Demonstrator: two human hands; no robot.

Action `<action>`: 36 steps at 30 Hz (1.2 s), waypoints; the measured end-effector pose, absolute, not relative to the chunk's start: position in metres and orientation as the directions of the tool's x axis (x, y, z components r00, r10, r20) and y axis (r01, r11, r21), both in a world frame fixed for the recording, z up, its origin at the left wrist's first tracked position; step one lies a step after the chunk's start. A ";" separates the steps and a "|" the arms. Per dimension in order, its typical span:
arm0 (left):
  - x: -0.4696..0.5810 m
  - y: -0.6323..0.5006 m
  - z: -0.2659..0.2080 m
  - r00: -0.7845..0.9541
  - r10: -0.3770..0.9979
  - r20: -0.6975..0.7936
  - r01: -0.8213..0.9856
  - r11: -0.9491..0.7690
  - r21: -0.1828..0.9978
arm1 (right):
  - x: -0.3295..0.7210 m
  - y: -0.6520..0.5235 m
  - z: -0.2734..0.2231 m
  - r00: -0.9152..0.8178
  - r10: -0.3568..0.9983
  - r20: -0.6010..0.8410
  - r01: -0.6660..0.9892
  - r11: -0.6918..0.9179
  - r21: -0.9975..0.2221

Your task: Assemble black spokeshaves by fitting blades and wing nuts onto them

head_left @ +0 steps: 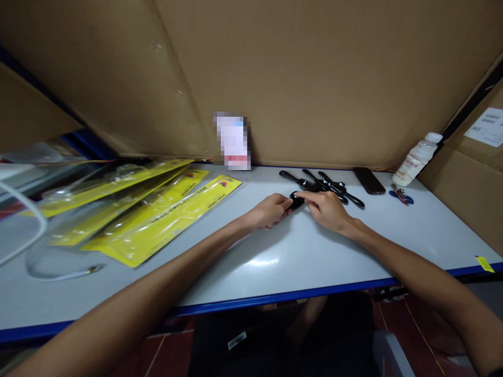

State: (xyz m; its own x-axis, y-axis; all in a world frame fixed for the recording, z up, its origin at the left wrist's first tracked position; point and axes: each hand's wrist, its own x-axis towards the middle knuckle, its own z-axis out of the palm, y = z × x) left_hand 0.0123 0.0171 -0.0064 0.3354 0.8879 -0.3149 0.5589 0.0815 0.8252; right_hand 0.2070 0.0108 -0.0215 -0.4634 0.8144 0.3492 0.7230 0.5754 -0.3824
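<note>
A black spokeshave [297,200] is between my two hands, just above the table. My left hand [272,210] is closed round its left end. My right hand [327,209] is closed at the other side, its index finger stretched across to the small light-coloured part on the tool's middle. The far end of the tool is hidden by my right hand. Just behind my hands lie several more black spokeshaves [338,187], with slim handles and bright metal fittings at their middles, partly overlapping.
Yellow blister packs [184,220] overlap on the left, near a white cable [78,273]. A propped-up phone with a blurred screen [236,141] leans on the cardboard wall [298,78]. A dark phone [369,180], keys [401,195] and a white bottle [416,159] are at right.
</note>
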 end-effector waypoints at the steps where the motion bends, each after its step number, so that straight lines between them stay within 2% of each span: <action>1: 0.012 0.017 -0.006 0.334 0.888 -0.315 0.558 0.083 0.826 | 0.207 0.010 -0.021 -0.484 0.800 0.354 0.702 0.596 -0.390; 8: 0.014 0.017 -0.005 0.328 0.886 -0.328 0.557 0.099 0.824 | 0.204 0.009 -0.020 -0.388 0.857 0.339 0.801 0.496 -0.336; 14: 0.014 0.015 -0.002 0.317 0.887 -0.334 0.573 0.101 0.813 | 0.206 0.010 -0.025 -0.512 0.750 0.419 0.674 0.653 -0.346; 20: 0.015 0.014 0.000 0.311 0.889 -0.335 0.582 0.100 0.807 | 0.207 0.012 -0.022 -0.422 0.821 0.385 0.773 0.548 -0.319; 27: 0.015 0.015 -0.001 0.314 0.891 -0.329 0.583 0.093 0.807 | 0.207 0.011 -0.023 -0.511 0.766 0.390 0.679 0.638 -0.364; 32: 0.015 0.016 -0.002 0.314 0.892 -0.325 0.591 0.084 0.802 | 0.206 0.012 -0.021 -0.386 0.846 0.368 0.785 0.511 -0.351; 36: 0.014 0.017 -0.005 0.330 0.893 -0.306 0.607 0.047 0.794 | 0.200 0.009 -0.021 -0.338 0.855 0.393 0.775 0.490 -0.399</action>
